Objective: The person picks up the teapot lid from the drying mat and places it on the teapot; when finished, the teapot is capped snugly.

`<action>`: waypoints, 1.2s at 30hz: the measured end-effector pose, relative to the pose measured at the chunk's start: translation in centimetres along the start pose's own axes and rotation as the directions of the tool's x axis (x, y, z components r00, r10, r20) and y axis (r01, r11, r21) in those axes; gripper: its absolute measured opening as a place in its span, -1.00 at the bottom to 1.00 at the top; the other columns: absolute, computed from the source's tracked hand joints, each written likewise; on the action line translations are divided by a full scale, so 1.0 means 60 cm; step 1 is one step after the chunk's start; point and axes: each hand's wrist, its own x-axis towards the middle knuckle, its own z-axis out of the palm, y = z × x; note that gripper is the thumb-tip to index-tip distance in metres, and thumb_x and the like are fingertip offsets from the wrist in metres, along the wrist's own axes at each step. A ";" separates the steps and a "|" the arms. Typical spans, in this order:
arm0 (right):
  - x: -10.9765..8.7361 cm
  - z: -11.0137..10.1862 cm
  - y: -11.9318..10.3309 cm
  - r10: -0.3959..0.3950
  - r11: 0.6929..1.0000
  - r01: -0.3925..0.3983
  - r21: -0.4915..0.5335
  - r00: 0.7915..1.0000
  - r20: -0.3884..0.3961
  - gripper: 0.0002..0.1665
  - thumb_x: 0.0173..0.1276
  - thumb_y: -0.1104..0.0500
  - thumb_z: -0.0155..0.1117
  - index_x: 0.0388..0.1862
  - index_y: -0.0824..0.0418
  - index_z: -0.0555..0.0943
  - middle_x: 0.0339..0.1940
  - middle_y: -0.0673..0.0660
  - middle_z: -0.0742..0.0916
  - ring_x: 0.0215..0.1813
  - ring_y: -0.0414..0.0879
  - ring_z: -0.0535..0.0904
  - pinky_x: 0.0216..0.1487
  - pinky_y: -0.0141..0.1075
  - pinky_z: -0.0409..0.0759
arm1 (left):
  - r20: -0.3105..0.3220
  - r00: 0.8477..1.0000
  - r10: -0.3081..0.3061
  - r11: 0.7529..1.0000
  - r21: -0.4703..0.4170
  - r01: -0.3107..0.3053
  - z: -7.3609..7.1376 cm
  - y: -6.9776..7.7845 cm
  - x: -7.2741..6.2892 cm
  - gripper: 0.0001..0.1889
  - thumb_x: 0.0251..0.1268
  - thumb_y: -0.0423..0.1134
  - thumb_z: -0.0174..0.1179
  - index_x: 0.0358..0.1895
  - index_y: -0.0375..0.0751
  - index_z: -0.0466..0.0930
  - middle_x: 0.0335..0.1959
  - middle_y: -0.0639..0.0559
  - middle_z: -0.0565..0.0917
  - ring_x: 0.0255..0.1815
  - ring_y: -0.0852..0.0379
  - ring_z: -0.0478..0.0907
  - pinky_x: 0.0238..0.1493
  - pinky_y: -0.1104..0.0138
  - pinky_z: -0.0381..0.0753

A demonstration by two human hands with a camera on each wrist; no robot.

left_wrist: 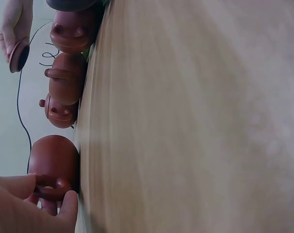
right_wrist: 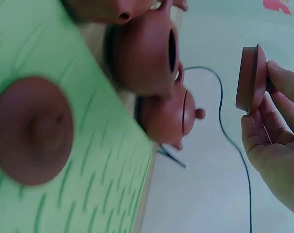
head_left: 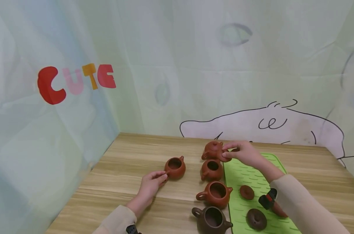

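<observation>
My left hand (head_left: 150, 187) grips the handle of a lidless reddish-brown teapot (head_left: 175, 168) on the wooden table; in the left wrist view the fingers curl round that handle (left_wrist: 54, 189). My right hand (head_left: 245, 152) pinches a reddish-brown teapot lid (right_wrist: 252, 80) by its knob, held up in the air. In the head view this lid overlaps a lidded teapot (head_left: 212, 149) at the back of a row. Nearer in that row stand a small open teapot (head_left: 207, 175), a wider open teapot (head_left: 222, 202) and a dark brown open teapot (head_left: 206, 224).
A green ridged mat (head_left: 233, 182) lies right of the row. On it rest a reddish lid (head_left: 246, 192), a dark brown lid (head_left: 256, 219) and another reddish piece (head_left: 279, 210) partly hidden by the right forearm. A printed curtain (head_left: 165, 81) hangs behind the table (head_left: 107, 182).
</observation>
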 end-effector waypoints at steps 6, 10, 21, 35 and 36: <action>0.020 0.023 -0.022 -0.055 0.998 0.055 -0.013 0.998 0.012 -0.71 0.28 0.10 0.36 -0.07 0.22 0.70 0.10 0.22 0.66 0.10 0.11 0.55 0.00 -0.12 0.59 | 0.002 1.000 -0.003 1.000 0.005 0.003 0.000 0.001 0.000 -0.76 0.29 -0.47 0.17 -0.04 -0.60 0.55 -0.09 -0.31 0.63 -0.20 0.13 0.65 -0.13 0.31 0.65; 0.033 0.040 -0.037 -0.070 0.998 0.070 0.005 0.997 0.027 -0.71 0.27 0.11 0.37 -0.08 0.21 0.70 0.04 0.19 0.68 -0.02 0.03 0.59 -0.09 -0.16 0.61 | 0.011 1.000 -0.001 1.000 -0.003 0.001 -0.001 0.002 0.001 -0.75 0.30 -0.47 0.17 -0.04 -0.61 0.54 -0.08 -0.32 0.63 -0.19 0.12 0.65 -0.10 0.28 0.65; 0.063 0.086 -0.072 -0.054 0.996 0.049 0.075 0.996 0.070 -0.72 0.23 0.13 0.41 -0.10 0.22 0.71 -0.06 0.14 0.70 -0.17 -0.08 0.62 -0.11 -0.19 0.61 | 0.009 1.000 0.005 1.000 0.000 -0.005 -0.002 -0.001 0.005 -0.74 0.29 -0.48 0.18 -0.03 -0.63 0.53 -0.09 -0.34 0.63 -0.23 0.15 0.65 -0.13 0.27 0.66; 0.099 0.142 -0.105 -0.018 0.997 0.011 0.082 0.995 0.095 -0.78 0.24 0.14 0.40 -0.13 0.13 0.72 -0.03 0.05 0.70 -0.06 -0.09 0.61 -0.06 -0.18 0.58 | 0.006 1.000 0.011 1.000 -0.005 -0.011 -0.002 -0.004 0.006 -0.75 0.29 -0.48 0.17 -0.04 -0.64 0.53 -0.11 -0.30 0.65 -0.23 0.14 0.65 -0.14 0.28 0.66; 0.101 0.146 -0.106 -0.022 0.997 0.014 0.081 0.995 0.094 -0.78 0.24 0.15 0.40 -0.14 0.14 0.72 -0.04 0.06 0.71 -0.05 -0.10 0.61 -0.05 -0.20 0.58 | 0.007 1.000 0.011 1.000 -0.004 -0.011 -0.002 -0.003 0.006 -0.75 0.29 -0.48 0.17 -0.04 -0.63 0.53 -0.11 -0.29 0.65 -0.23 0.15 0.65 -0.14 0.28 0.66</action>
